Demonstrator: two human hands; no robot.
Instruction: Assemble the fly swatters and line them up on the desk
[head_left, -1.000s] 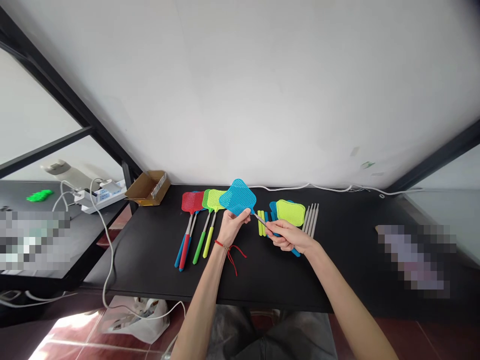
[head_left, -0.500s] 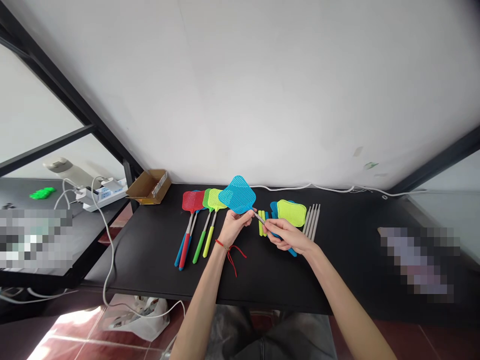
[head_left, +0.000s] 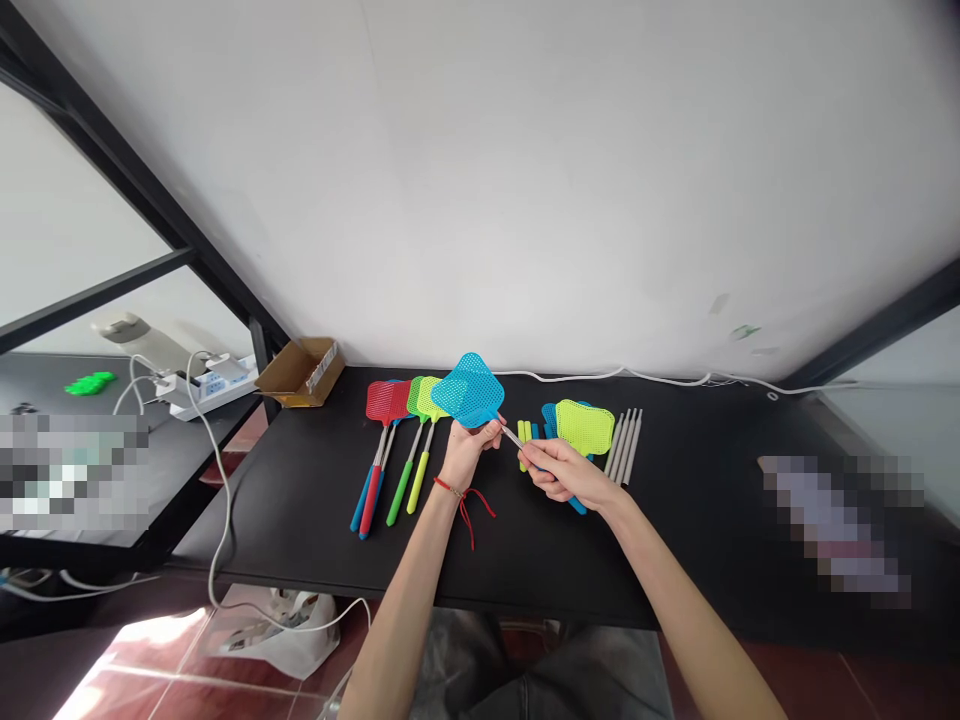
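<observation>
Above the black table I hold a blue fly swatter (head_left: 469, 388) between both hands, its mesh head tilted up and to the left. My left hand (head_left: 466, 450) pinches the neck under the head. Closed around the metal rod is my right hand (head_left: 564, 470); the blue grip sticks out beneath its palm. To the left lie a red fly swatter (head_left: 388, 402), a green one (head_left: 409, 464) and a yellow one (head_left: 422, 465), with blue parts under the red. Beyond my right hand are a yellow mesh head (head_left: 585, 427) over blue ones, yellow grips (head_left: 523, 440) and several grey rods (head_left: 625, 440).
An open cardboard box (head_left: 300, 372) stands at the table's back left, near a power strip (head_left: 214, 388). A white cable (head_left: 217, 480) hangs over the left edge. Another runs along the wall. A blurred item (head_left: 832, 525) lies at right; a plastic bag (head_left: 285, 635) is below.
The blue fly swatter and my right hand have shifted slightly left. My left hand keeps its pinch at the neck, and both hands still hold the swatter.
</observation>
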